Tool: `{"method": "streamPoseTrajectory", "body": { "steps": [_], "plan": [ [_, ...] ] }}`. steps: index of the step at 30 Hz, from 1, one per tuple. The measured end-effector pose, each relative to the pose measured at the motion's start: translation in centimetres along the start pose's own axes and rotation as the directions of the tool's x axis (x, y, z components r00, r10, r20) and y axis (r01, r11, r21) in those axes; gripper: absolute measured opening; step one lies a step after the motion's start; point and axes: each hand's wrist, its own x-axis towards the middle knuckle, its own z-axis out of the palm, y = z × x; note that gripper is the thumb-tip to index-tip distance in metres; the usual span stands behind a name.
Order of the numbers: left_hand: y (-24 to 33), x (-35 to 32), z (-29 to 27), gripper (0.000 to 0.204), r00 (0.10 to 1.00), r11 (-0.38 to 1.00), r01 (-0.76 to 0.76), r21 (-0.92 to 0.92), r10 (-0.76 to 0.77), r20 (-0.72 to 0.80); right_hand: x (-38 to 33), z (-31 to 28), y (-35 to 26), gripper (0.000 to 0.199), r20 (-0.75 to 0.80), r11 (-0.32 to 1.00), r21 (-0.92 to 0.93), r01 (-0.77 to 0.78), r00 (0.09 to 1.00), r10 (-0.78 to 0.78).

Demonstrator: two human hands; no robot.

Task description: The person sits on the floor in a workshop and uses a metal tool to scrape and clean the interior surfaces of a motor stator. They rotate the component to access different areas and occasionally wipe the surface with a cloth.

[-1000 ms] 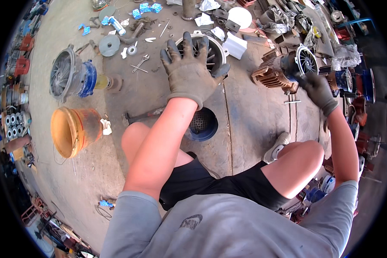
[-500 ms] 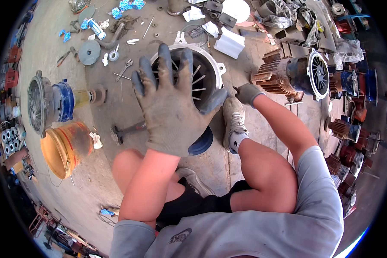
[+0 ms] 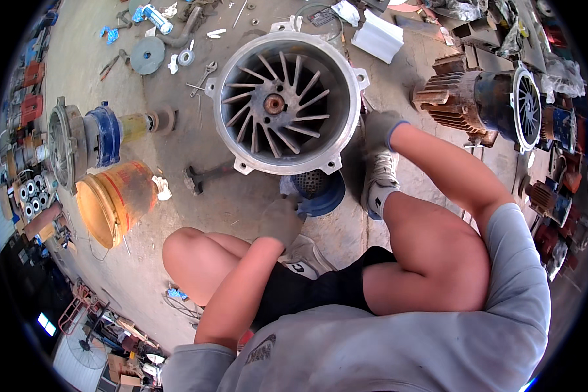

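Note:
A round metal motor housing [image 3: 219, 124] stands upright between my legs, its bladed impeller [image 3: 274, 104] facing up with a rusty hub in the middle. Below its near rim shows a blue cover with a perforated grille [image 3: 323, 196]. My left hand [image 3: 281, 219], in a grey work glove, is low beside that blue cover; its fingers are dim and blurred, and whether they touch the cover is unclear. At the housing's right side is my gloved right hand [image 3: 382, 129], just above my shoe. Its fingers are curled; a thin dark piece shows by the fingertips, its kind unclear.
A hammer [image 3: 206, 176] lies left of the housing, with an adjustable wrench [image 3: 206, 75] farther back. An orange bucket [image 3: 114, 202] and a blue-banded motor [image 3: 101, 134] are on the left. To the right lies a rusty finned motor [image 3: 454, 98].
My left hand has dropped from in front of the housing to low beside the blue cover, uncovering the impeller. My right hand stays by the housing's right side. The view has shifted.

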Motion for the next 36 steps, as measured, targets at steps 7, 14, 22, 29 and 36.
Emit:
{"method": "streamPoseTrajectory", "body": {
  "steps": [7, 14, 22, 29, 36],
  "plan": [
    [-2.3, 11.4, 10.4, 0.037, 0.975, 0.887, -0.070, 0.457, -0.036, 0.219, -6.3, 2.8, -7.0, 0.096, 0.303, 0.827, -0.163, 0.538, 0.825, -0.477],
    [-4.9, 13.3, 13.4, 0.042, 0.983, 0.979, 0.153, 0.134, -0.165, 0.081, 6.1, 16.2, -15.3, 0.038, -0.019, 0.807, -0.143, 0.573, 0.814, -0.581],
    [-4.5, 14.1, 12.1, 0.031, 0.974, 0.970, 0.126, 0.208, -0.161, 0.158, 8.4, 20.6, -16.3, 0.042, -0.483, 0.793, 0.464, 0.395, 0.863, -0.147],
    [-4.1, 13.9, 12.0, 0.033, 0.985, 0.965, 0.102, 0.242, -0.131, 0.108, 9.2, 22.2, -17.0, 0.040, -0.495, 0.723, 0.568, 0.394, 0.865, -0.082],
    [-4.6, 13.9, 12.3, 0.034, 0.982, 0.966, 0.100, 0.237, -0.134, 0.134, 8.0, 20.6, -17.2, 0.037, -0.379, 0.792, 0.527, 0.309, 0.919, -0.107]
  ]
}}
